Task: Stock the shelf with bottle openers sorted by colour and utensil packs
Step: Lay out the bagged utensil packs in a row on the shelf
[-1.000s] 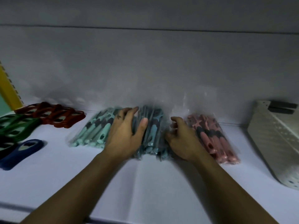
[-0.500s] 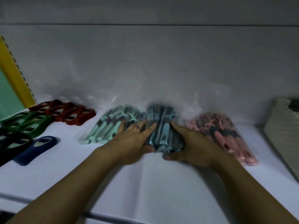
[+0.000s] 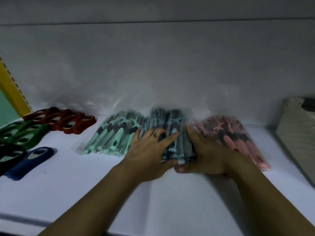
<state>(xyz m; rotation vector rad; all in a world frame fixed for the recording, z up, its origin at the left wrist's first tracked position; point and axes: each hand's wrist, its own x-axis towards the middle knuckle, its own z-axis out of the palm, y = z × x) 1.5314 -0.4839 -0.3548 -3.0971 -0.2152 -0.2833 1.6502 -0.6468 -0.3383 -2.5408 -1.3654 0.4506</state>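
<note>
The blue pack (image 3: 172, 128) lay on the shelf (image 3: 85, 188) between the teal pack (image 3: 114, 137) and pink pack (image 3: 238, 135). The left hand (image 3: 150, 152) lay flat on top and the right hand (image 3: 209, 155) pressed its right edge, both outstretched, not clenched. Squaring it up, I judged; next, an even push back.

From my side this looks like a shop — a white display shelf (image 3: 170, 193) with a yellow perforated upright (image 3: 12, 89) at its edge carries many identical bottle openers (image 3: 68, 121) grouped by colour, and sealed utensil packs (image 3: 110, 138) in a row.
</note>
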